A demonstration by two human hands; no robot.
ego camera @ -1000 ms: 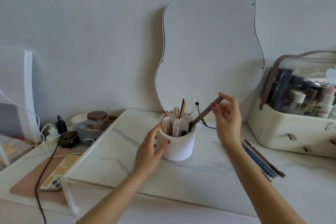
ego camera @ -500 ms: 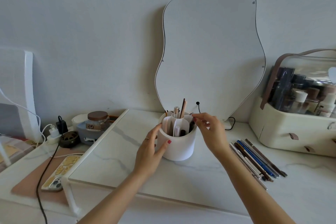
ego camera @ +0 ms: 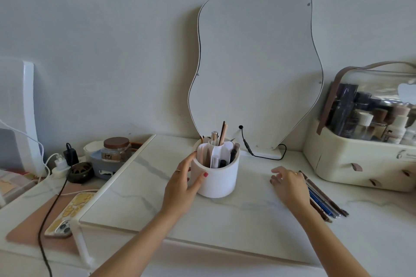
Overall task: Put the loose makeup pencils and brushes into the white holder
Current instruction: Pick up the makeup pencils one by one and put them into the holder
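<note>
A white round holder (ego camera: 219, 180) with inner dividers stands mid-table on the marble board, with several pencils and brushes upright in it. My left hand (ego camera: 184, 181) grips its left side. Several loose pencils (ego camera: 324, 198), brown and blue, lie in a row to the right. My right hand (ego camera: 289, 183) hovers palm down over the near-left end of that row, fingers spread, holding nothing; it hides part of the pencils.
A wavy mirror (ego camera: 254, 63) leans on the wall behind the holder, its black cable (ego camera: 248, 148) trailing on the table. A cream cosmetics case (ego camera: 360, 159) stands at the right. Left are a jar (ego camera: 116, 149), chargers and a phone (ego camera: 69, 213).
My right hand put the brown pencil into the holder, let go, then moved right and down to the loose pencils. My left hand stayed on the holder.
</note>
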